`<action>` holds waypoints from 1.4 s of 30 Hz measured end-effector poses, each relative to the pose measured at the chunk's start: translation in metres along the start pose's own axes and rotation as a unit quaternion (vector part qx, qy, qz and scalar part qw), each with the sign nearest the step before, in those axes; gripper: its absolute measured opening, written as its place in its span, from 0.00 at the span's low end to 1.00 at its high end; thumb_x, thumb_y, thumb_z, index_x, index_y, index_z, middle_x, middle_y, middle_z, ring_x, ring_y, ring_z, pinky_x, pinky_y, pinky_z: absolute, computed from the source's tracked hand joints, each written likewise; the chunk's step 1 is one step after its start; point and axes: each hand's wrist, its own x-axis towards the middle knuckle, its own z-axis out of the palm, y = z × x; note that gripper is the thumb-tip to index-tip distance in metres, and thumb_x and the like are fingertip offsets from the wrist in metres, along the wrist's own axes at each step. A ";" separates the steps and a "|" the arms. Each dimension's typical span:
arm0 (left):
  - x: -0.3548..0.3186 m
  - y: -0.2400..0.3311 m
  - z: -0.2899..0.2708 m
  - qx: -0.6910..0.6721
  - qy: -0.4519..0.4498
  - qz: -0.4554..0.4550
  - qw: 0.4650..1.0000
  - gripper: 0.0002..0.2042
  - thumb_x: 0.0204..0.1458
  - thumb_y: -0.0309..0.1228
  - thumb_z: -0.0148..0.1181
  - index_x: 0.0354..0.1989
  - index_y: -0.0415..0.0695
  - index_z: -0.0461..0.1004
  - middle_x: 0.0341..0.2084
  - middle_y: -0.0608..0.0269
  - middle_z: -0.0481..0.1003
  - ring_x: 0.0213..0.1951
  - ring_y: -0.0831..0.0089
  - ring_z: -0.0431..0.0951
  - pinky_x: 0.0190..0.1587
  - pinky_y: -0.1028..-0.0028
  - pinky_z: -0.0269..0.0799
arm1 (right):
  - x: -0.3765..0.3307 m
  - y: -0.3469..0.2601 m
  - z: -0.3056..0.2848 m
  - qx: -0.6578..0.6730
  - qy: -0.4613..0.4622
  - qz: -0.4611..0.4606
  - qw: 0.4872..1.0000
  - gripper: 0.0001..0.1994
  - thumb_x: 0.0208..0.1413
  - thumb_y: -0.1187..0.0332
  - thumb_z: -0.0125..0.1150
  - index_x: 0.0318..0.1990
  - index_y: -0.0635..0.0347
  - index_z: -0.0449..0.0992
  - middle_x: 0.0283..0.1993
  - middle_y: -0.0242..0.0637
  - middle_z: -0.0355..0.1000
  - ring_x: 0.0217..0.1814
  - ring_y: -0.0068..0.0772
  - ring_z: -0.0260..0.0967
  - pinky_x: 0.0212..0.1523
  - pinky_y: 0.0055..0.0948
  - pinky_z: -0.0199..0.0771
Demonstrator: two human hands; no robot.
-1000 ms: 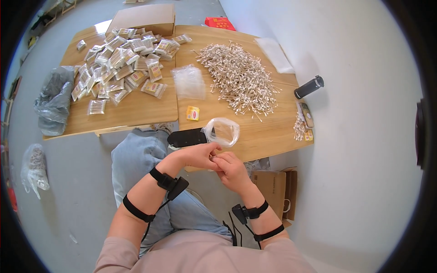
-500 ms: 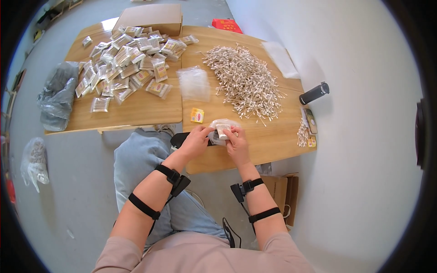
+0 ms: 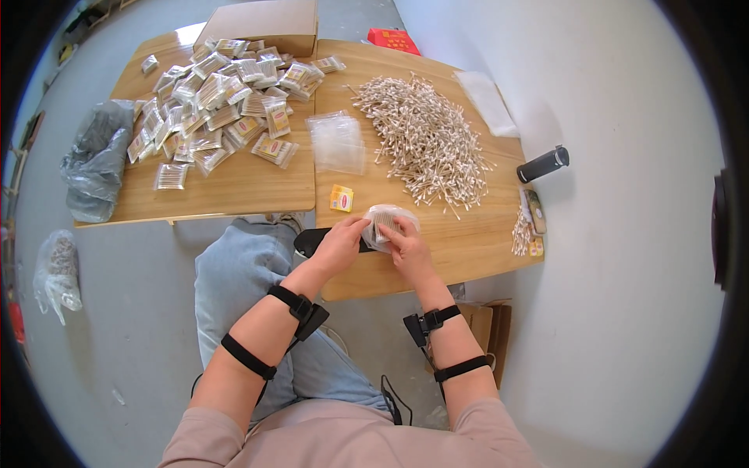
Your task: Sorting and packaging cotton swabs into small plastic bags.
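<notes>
Near the front edge of the table, my left hand pinches the left side of a clear plastic bag. A row of cotton swabs lies at the bag's mouth or within it; which of these cannot be told. My right hand is closed on the swabs from the right, its fingers across them. Just beyond my hands sit small yellow cards. Farther off are a stack of flat clear bags and a big heap of loose cotton swabs. A black flat object is partly hidden under my left hand.
Filled swab packets are piled at the left, before a cardboard box. A grey plastic bag lies at the table's left edge. On the right are a black bottle, a phone-like object and a white wall.
The swabs have shifted down into or against the bag, which now spreads wider around them. My right hand has moved slightly right and down; my left hand stays at the bag's edge.
</notes>
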 end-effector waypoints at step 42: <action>0.051 -0.109 -0.145 0.304 0.215 -0.120 0.920 0.17 0.49 0.30 0.59 0.49 0.43 0.70 0.49 0.52 0.72 0.54 0.53 0.69 0.57 0.60 0.64 | -0.009 -0.017 0.006 -0.082 0.014 0.037 0.996 0.16 0.49 0.76 0.56 0.48 0.60 0.70 0.50 0.42 0.65 0.45 0.49 0.70 0.39 0.44 0.75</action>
